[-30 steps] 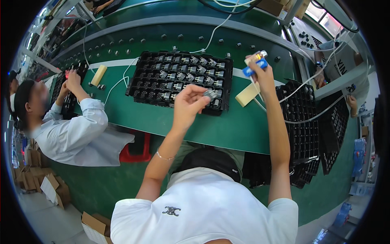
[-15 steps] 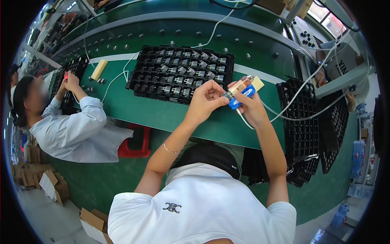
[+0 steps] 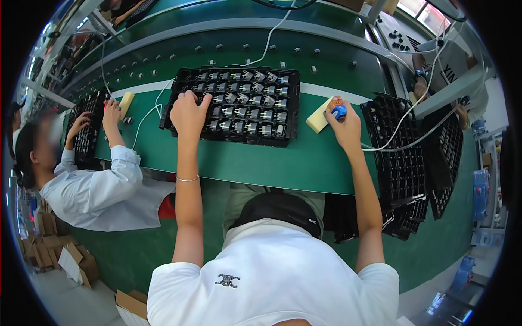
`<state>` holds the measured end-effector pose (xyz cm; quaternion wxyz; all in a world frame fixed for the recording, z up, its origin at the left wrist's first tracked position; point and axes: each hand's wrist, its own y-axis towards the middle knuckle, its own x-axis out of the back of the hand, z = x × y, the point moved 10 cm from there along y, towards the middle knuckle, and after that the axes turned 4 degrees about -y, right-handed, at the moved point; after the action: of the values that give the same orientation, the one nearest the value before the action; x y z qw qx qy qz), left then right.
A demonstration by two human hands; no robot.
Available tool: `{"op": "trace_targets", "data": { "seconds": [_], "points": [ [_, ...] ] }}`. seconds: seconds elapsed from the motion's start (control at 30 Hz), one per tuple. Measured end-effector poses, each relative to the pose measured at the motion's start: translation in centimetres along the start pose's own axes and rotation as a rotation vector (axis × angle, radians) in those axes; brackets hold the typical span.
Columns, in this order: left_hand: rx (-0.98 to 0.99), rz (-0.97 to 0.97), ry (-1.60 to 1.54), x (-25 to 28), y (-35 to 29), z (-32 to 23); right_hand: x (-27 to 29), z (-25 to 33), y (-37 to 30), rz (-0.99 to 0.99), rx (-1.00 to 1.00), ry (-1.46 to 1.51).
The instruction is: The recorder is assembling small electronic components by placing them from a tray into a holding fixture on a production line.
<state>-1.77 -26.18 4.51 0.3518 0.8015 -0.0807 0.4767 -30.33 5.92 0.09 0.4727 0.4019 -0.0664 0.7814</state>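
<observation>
A black compartment tray point(image 3: 291, 130) lies on the green bench, with rows of small silver motor-like parts point(image 3: 251, 114) in its pockets. Over its left side, my left hand point(image 3: 188, 117) reaches down with fingers curled together; whatever they grip, if anything, is hidden beneath them. To the right of the tray, my right hand point(image 3: 347, 127) is closed around a small blue hand-held tool point(image 3: 339, 112) with an orange-brown top end. Just left of that hand a pale yellow block point(image 3: 318, 117) lies on the bench.
Stacked black trays point(image 3: 394, 146) stand at the right, crossed by hanging white cables point(image 3: 416, 103). Small parts point(image 3: 313, 69) are scattered on the green surface beyond a metal rail. A co-worker in a light blue shirt point(image 3: 103, 179) works at the left beside another tray.
My left hand has left the blue tool and moved left to the tray's left side. My right hand has kept the tool and shifted slightly right, turning it more upright. The hands are now far apart.
</observation>
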Motion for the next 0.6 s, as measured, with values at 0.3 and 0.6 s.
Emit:
{"op": "trace_targets", "data": {
  "seconds": [0.3,0.6],
  "points": [
    [0.031,0.05,-0.094,-1.6,0.7,-0.4,0.4,0.5,-0.8,-0.127,0.074,-0.132],
    [0.101,0.031,-0.191,-1.2,0.6,-0.4,0.5,0.4,-0.8,-0.129,0.073,-0.13]
  ]
}}
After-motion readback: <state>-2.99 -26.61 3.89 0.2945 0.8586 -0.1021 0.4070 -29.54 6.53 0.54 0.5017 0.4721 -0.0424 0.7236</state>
